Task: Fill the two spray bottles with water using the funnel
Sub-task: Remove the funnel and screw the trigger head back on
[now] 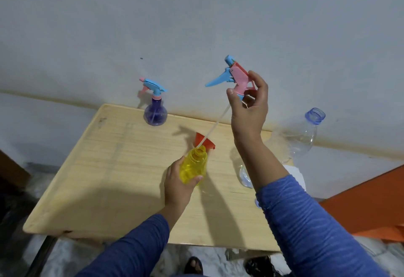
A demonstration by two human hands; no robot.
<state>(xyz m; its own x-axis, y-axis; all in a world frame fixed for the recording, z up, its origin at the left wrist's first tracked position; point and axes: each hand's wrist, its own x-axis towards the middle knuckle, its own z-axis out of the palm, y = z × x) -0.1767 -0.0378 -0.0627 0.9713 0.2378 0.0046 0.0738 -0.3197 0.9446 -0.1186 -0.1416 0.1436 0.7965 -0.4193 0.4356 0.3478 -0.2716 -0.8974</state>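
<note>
Head view: the left hand wraps its fingers and thumb round the belly of the yellow spray bottle, which stands open-necked on the wooden surface. The right hand, raised above and beyond the left, pinches the pink-and-blue trigger head at its collar; its dip tube slants down with its tip at the bottle's mouth. The orange funnel lies just beyond the bottle. The purple spray bottle, head on, stands well beyond the left hand. A clear water bottle, uncapped, stands right of the right forearm.

The yellow bottle looks like thin, light plastic, easily tipped and slick when wet, so the belly is the place to hold it. The tube looks thin and flexible, so the head is best held at the collar. No readable labels or brands.
</note>
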